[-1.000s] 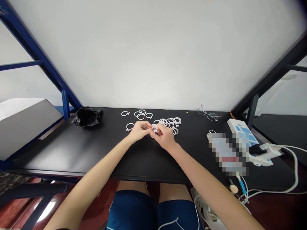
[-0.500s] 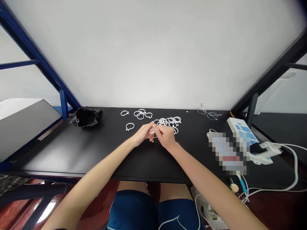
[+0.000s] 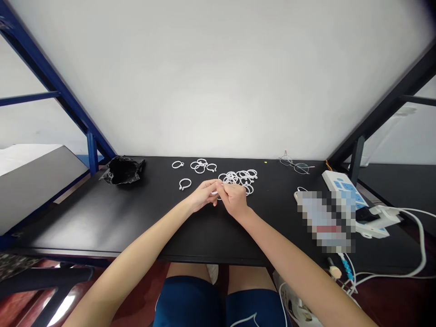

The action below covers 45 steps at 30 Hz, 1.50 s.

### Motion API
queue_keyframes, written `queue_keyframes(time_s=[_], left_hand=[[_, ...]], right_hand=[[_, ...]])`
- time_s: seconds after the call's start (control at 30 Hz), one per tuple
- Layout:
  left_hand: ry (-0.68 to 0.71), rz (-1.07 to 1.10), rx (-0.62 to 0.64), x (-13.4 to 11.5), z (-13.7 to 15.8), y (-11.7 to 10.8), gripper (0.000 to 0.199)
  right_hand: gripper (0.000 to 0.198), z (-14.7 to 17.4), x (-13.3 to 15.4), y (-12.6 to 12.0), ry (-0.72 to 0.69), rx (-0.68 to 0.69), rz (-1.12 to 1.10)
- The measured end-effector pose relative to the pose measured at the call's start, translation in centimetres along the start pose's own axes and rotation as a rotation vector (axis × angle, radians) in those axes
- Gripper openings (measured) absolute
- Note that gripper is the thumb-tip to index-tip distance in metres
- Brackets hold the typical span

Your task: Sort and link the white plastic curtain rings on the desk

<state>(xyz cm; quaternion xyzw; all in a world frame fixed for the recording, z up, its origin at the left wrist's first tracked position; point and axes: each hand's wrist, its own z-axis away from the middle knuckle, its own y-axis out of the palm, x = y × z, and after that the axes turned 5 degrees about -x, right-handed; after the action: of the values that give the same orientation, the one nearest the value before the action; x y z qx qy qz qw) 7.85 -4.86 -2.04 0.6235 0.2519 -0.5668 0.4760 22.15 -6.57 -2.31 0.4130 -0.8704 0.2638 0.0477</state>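
Note:
My left hand and my right hand meet over the middle of the black table. Between them is a white curtain ring, partly covered by my fingers. Both hands are closed on it, thumbs and fingertips pinched together. Right behind my right hand lies a pile of white curtain rings, some of it hidden by that hand. Farther left sit a small cluster of rings, a single ring at the back, and another ring nearer my left hand.
A crumpled black plastic bag stands open at the back left. Eyeglasses lie at the back right. On the right are a blurred-out phone, a white power strip and white cables. A grey box stands far left.
The view has tilted up slightly, so everything sits a little lower. Both hands stay together on the ring, with only small finger shifts. The loose rings have not moved.

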Motion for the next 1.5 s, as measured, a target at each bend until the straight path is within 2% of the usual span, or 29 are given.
queue_keyframes(time_s=[0.6, 0.83, 0.97, 1.23, 1.37, 1.5], left_hand=[[-0.018, -0.006, -0.028, -0.5, 0.1, 0.2, 0.029], [-0.026, -0.026, -0.077, -0.8, 0.0, -0.7, 0.027], [-0.054, -0.043, -0.100, -0.6, -0.1, -1.1, 0.029], [-0.093, -0.069, -0.079, -0.6, 0.0, -0.6, 0.031], [-0.104, -0.076, -0.086, -0.7, 0.0, -0.5, 0.031], [-0.091, -0.076, -0.090, -0.6, 0.0, -0.4, 0.033]], right_hand=[[0.048, 0.2, 0.1, 0.4, -0.016, -0.030, 0.018], [0.045, -0.1, 0.0, 0.0, 0.024, 0.031, 0.014], [0.046, -0.1, -0.2, 0.0, -0.012, 0.054, 0.027], [0.051, 0.1, -0.6, 0.5, -0.052, 0.001, 0.077], [0.053, 0.1, -0.6, 0.6, -0.047, 0.005, 0.124], [0.052, 0.0, -0.5, 0.4, -0.024, 0.027, 0.078]])
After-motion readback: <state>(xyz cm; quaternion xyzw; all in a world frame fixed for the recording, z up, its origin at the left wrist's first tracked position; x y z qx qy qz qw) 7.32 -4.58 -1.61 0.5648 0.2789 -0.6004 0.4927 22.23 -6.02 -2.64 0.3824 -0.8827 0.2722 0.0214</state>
